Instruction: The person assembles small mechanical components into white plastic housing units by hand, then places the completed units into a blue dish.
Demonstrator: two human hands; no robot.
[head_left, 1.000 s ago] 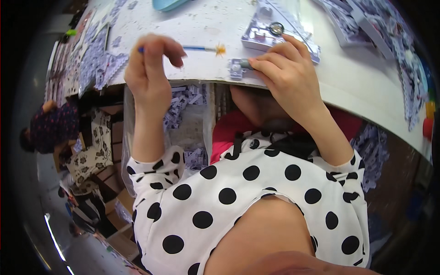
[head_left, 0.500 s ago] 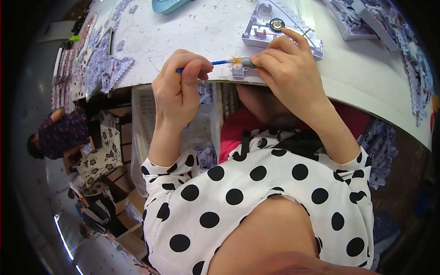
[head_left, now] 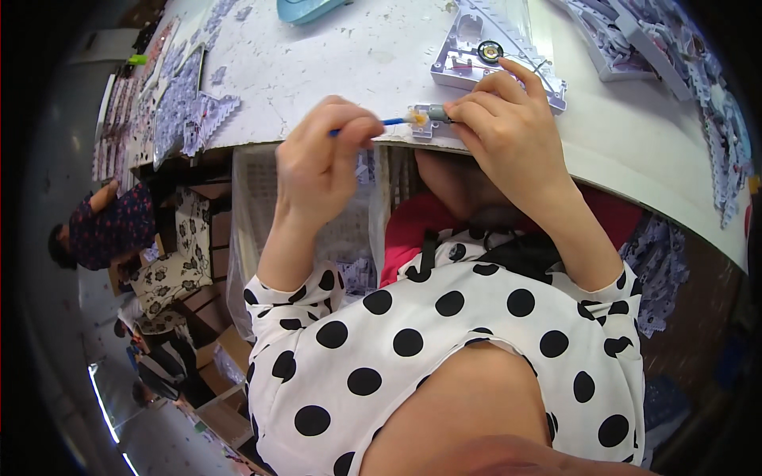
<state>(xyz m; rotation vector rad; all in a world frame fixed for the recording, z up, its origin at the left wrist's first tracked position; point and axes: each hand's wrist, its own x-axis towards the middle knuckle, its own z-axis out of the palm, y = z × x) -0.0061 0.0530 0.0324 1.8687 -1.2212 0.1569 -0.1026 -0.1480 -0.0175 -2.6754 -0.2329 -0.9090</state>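
Observation:
My left hand (head_left: 317,163), a little blurred, is closed round a thin blue-handled brush (head_left: 394,121). The brush's yellowish bristles meet a small white plastic part (head_left: 423,131) near the table's front edge. A short grey cylinder (head_left: 436,113) sits at that part, and my right hand (head_left: 516,131) pinches its right end between thumb and fingers. Just beyond my right hand lies a white triangular plastic housing (head_left: 454,74). It carries a round black-rimmed piece (head_left: 490,52), close to my raised right index finger, and thin wires.
White table (head_left: 317,75) with a curved front edge. A light blue object (head_left: 305,9) lies at the far side. Purple-white plastic pieces (head_left: 178,115) pile up at left, more housings (head_left: 615,59) at right. Below the edge stands a lined crate (head_left: 258,190). Another person (head_left: 111,226) is at far left.
The whole view has shifted slightly. My left hand and the brush handle have moved a little right, with the bristles still at the white part. My right hand keeps its grip on the grey cylinder.

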